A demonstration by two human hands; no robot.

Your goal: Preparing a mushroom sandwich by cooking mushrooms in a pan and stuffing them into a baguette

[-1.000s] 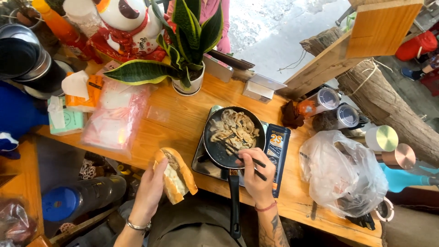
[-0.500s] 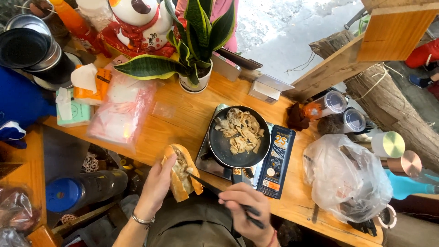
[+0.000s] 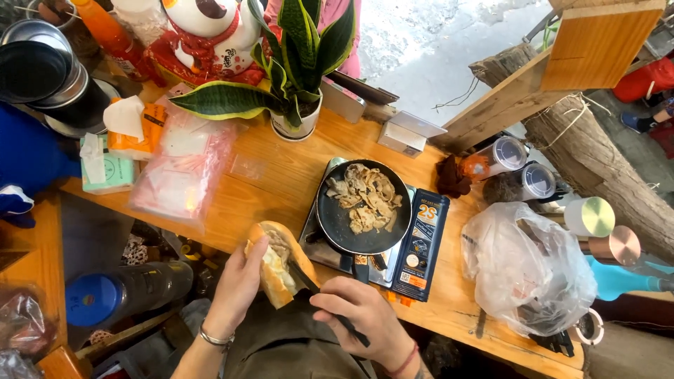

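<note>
My left hand (image 3: 237, 286) holds a split bread roll (image 3: 279, 262) with meat inside, at the near edge of the wooden counter (image 3: 267, 189). My right hand (image 3: 365, 316) grips black tongs (image 3: 316, 293) whose tips reach into the roll's opening. Just beyond, a black frying pan (image 3: 361, 209) with sliced cooked meat (image 3: 366, 196) sits on a small portable stove (image 3: 330, 249); its handle points toward me.
A dark blue gas canister (image 3: 423, 242) lies right of the stove. A clear plastic bag (image 3: 528, 270) and lidded jars (image 3: 523, 172) stand at the right. A potted plant (image 3: 298, 77), plastic bags (image 3: 184, 165), tissue packs (image 3: 105, 165) and metal pots (image 3: 42, 70) fill the left.
My right hand left the pan and carried the tongs down to the roll. The roll tilted open toward me in my left hand.
</note>
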